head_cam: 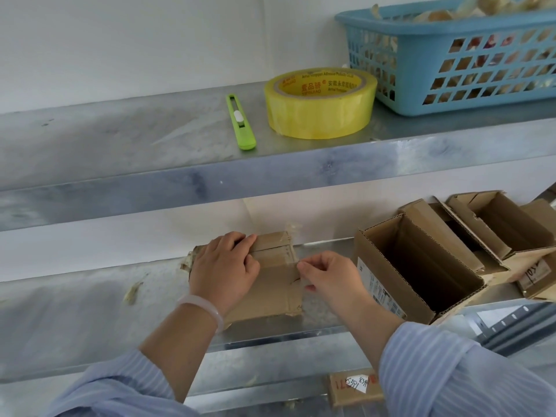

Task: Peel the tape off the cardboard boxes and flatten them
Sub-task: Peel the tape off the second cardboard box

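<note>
A small brown cardboard box [272, 288] lies on the middle metal shelf [75, 311], with clear tape across its top. My left hand [224, 270] presses down on the box's left side, fingers curled over its far edge. My right hand [326, 276] pinches the end of the tape strip at the box's right edge between thumb and forefinger. A white bangle sits on my left wrist.
Several opened cardboard boxes [421, 272] stand to the right on the same shelf. The upper shelf holds a yellow tape roll [320, 102], a green utility knife [240, 121] and a blue basket [457, 55] full of used tape. Another box [355, 388] lies on the shelf below.
</note>
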A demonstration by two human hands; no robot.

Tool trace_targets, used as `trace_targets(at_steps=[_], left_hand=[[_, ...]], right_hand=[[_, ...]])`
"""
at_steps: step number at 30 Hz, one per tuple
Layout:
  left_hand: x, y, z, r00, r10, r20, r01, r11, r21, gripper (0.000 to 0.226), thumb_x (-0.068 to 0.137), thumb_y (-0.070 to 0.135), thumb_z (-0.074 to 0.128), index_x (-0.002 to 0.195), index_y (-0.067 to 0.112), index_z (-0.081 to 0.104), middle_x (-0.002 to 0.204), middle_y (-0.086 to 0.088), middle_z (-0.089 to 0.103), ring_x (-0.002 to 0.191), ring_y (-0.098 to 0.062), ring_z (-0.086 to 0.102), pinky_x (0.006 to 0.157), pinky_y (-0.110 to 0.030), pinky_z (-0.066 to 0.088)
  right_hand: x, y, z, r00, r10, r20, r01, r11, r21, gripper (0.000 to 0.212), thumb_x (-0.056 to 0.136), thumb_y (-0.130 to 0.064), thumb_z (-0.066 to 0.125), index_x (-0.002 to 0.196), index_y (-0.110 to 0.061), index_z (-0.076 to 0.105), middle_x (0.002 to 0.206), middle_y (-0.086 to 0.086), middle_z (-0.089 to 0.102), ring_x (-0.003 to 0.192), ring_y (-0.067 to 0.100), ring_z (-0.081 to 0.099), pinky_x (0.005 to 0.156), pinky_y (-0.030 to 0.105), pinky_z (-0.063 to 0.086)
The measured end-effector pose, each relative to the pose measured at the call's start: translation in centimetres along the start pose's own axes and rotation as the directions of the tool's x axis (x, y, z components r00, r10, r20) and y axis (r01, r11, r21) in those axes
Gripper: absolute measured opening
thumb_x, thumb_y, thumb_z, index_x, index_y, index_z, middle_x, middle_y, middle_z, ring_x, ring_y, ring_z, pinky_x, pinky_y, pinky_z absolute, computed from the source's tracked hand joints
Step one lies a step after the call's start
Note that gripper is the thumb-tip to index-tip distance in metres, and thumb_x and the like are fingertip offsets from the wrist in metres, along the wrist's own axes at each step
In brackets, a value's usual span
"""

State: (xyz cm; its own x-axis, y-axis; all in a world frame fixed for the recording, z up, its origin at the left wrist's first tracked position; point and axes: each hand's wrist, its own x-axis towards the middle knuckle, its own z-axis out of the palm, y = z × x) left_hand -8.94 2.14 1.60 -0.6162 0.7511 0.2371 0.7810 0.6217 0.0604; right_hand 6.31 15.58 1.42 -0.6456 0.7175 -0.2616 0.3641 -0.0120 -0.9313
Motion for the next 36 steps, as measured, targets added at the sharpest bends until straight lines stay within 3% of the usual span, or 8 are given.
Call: trace_targets(at_steps=[3,12,17,19,22,27,33,36], left_hand=[[-0.1,-0.1,-0.1,1.000,0.000,0.012,0.000,1.000,0.001,0.051,0.093,0.035,0.029,0.138,0.029,0.050,0.129,0.011,0.052,0.118,-0.012,0.048,0.102,-0.032,0.039],[-0.4,0.0,-0.3,1.000,0.013,0.019,-0.013,1.000,0.001,0.047,0.093,0.032,0.037,0.138,0.030,0.051,0.128,0.011,0.052,0.118,-0.013,0.049,0.100,-0.033,0.038],[-0.9,0.1,-0.5,0.999,0.035,0.005,-0.035,0.999,-0.002,0.047,0.092,0.031,0.038,0.137,0.029,0.053,0.127,0.011,0.053,0.116,-0.013,0.050,0.099,-0.032,0.038],[-1.2,0.2,-0.6,0.999,0.032,-0.016,-0.032,0.999,-0.019,0.049,0.090,0.032,0.036,0.134,0.027,0.056,0.125,0.010,0.056,0.114,-0.015,0.052,0.098,-0.034,0.040],[-1.6,0.2,-0.7,0.999,0.032,-0.028,-0.033,0.999,-0.027,0.052,0.088,0.034,0.032,0.131,0.026,0.059,0.123,0.009,0.057,0.112,-0.016,0.054,0.098,-0.036,0.041],[-1.5,0.4,-0.8,0.999,0.036,-0.031,-0.037,0.999,-0.029,0.051,0.087,0.033,0.034,0.130,0.025,0.060,0.123,0.007,0.059,0.112,-0.017,0.055,0.097,-0.037,0.042],[-1.8,0.4,-1.0,0.997,0.057,-0.047,-0.058,0.998,-0.026,0.058,0.087,0.037,0.024,0.128,0.023,0.062,0.122,0.006,0.060,0.111,-0.018,0.056,0.096,-0.037,0.044],[-1.9,0.4,-1.1,0.998,0.058,-0.028,-0.059,0.998,-0.031,0.059,0.086,0.038,0.023,0.129,0.025,0.061,0.123,0.007,0.059,0.112,-0.017,0.055,0.097,-0.037,0.042]], right_hand=[[0.1,-0.4,0.0,0.998,0.041,0.052,-0.038,0.997,-0.066,0.013,0.094,-0.028,0.062,0.091,-0.016,0.067,0.081,0.002,0.070,0.075,0.017,0.069,0.073,0.034,0.061],[-0.5,-1.1,-0.2,0.949,0.171,0.264,-0.275,0.859,0.432,0.016,0.095,-0.009,0.056,0.081,-0.004,0.061,0.064,0.005,0.054,0.053,0.014,0.051,0.055,0.032,0.049],[0.1,-1.6,-1.0,0.950,0.137,0.281,-0.263,0.836,0.481,0.016,0.095,-0.012,0.058,0.082,-0.005,0.064,0.067,0.008,0.056,0.058,0.015,0.053,0.056,0.030,0.054],[0.5,-1.6,-1.3,0.972,0.091,0.216,-0.169,0.911,0.376,0.016,0.093,-0.016,0.062,0.083,-0.006,0.069,0.068,0.005,0.062,0.062,0.014,0.059,0.062,0.029,0.056],[1.1,-1.4,-1.1,0.997,-0.044,0.057,0.044,0.999,-0.005,0.010,0.086,-0.028,0.072,0.080,-0.021,0.072,0.065,-0.008,0.069,0.065,0.009,0.067,0.065,0.025,0.058],[1.4,-1.1,-0.5,0.949,-0.298,-0.104,0.249,0.910,-0.333,0.020,0.076,-0.045,0.079,0.072,-0.033,0.063,0.067,-0.016,0.064,0.063,-0.001,0.060,0.052,0.008,0.038],[1.2,-1.2,-0.6,0.924,-0.378,-0.052,0.340,0.878,-0.339,0.040,0.077,-0.042,0.080,0.102,-0.044,0.048,0.090,-0.019,0.058,0.073,-0.002,0.061,0.057,0.009,0.043],[1.1,-1.0,-1.0,0.885,-0.456,0.093,0.447,0.780,-0.438,0.014,0.085,-0.035,0.073,0.096,-0.037,0.065,0.089,-0.022,0.058,0.077,-0.007,0.059,0.067,0.012,0.052]])
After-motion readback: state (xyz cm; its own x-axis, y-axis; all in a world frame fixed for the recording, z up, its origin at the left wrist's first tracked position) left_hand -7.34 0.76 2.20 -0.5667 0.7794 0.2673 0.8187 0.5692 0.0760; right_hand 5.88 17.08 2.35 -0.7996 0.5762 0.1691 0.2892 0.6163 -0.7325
